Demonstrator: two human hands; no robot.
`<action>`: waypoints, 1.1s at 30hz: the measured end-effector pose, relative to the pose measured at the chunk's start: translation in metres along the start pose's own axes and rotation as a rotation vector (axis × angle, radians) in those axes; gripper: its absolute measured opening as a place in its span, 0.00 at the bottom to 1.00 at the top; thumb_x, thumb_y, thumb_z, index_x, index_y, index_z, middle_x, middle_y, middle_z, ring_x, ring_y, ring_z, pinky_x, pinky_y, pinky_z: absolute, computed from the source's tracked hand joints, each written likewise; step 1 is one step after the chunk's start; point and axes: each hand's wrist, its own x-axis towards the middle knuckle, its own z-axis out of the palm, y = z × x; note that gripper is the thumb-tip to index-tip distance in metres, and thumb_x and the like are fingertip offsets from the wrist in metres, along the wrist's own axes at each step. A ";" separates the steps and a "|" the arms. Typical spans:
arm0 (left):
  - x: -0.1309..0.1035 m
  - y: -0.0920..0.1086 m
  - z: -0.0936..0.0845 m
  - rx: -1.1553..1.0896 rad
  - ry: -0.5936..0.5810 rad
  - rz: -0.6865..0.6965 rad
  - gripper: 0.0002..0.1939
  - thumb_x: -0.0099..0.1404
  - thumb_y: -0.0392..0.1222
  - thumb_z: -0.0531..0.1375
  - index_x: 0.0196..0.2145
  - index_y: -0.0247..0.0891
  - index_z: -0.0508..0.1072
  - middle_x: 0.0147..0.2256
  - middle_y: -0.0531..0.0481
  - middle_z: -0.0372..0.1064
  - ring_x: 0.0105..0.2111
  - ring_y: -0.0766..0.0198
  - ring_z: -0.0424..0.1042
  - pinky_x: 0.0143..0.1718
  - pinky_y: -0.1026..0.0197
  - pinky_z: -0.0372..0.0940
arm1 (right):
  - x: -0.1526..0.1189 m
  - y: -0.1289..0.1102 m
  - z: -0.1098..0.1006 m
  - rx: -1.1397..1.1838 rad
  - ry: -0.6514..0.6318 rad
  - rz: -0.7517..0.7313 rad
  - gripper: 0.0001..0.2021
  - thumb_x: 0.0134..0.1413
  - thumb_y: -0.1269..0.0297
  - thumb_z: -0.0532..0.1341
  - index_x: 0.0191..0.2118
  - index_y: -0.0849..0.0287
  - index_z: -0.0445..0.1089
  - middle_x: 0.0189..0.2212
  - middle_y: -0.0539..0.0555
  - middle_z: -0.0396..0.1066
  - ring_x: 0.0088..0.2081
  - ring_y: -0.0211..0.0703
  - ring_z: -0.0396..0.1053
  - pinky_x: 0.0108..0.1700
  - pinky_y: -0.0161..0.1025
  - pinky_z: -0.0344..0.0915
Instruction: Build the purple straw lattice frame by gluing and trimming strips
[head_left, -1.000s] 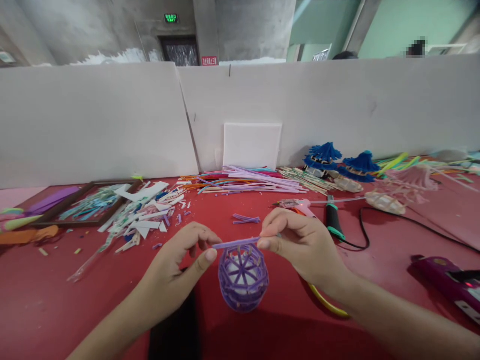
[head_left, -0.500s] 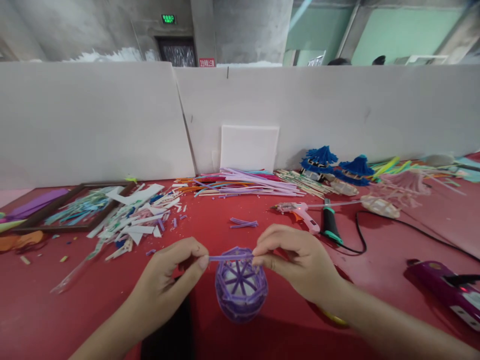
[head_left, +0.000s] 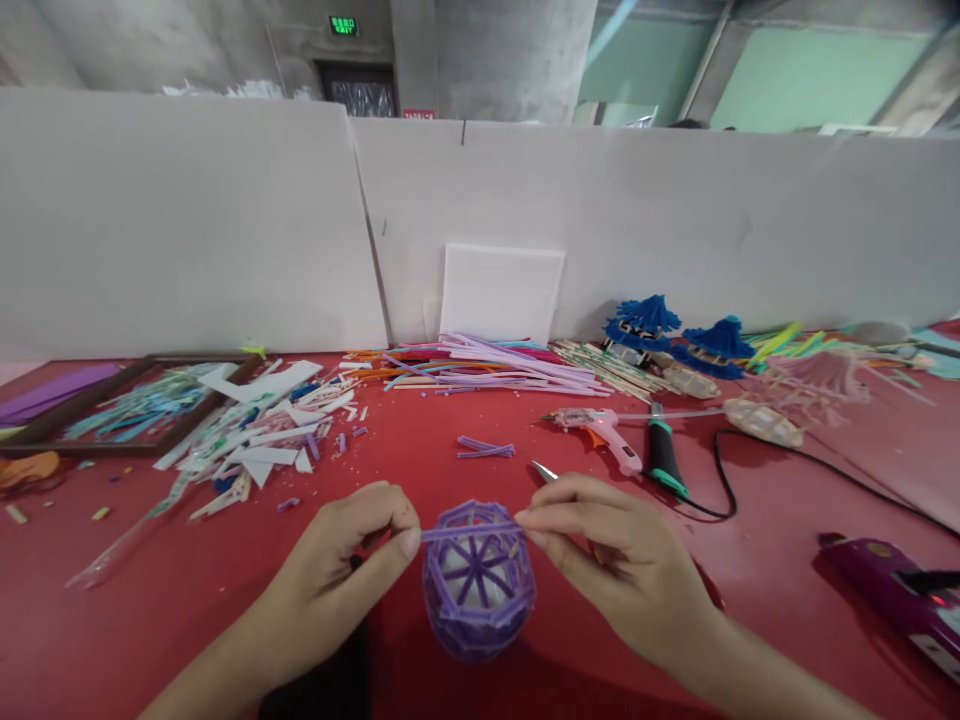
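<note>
Head view: left hand [head_left: 349, 560] and right hand [head_left: 619, 560] are clamping fingers on strip [head_left: 469, 532] across basket [head_left: 477, 572]; basket is looking mostly built, strip seemingly unattached, spares [head_left: 486, 448] lying beyond basket.

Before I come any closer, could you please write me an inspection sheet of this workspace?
Surface: red table, small bits scattered on it.
Job's things: purple strip at the far side of the purple basket; contact between them unclear.
Clutter: scraps on the left; coloured sticks at the back; glue gun on the right.
Hands: left hand and right hand each pinch one end of the strip; a metal tip shows beside the right.
Cables: black cable, looped near the green-handled tool.
Surroundings: white boards behind; lit exit sign beyond.
</note>
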 end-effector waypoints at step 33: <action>-0.004 -0.021 0.017 -0.418 0.054 -0.272 0.16 0.66 0.49 0.55 0.24 0.39 0.63 0.23 0.57 0.55 0.24 0.68 0.52 0.26 0.66 0.53 | -0.031 0.011 0.004 0.028 -0.057 0.050 0.19 0.61 0.76 0.58 0.54 0.49 0.62 0.37 0.50 0.71 0.40 0.39 0.72 0.45 0.37 0.71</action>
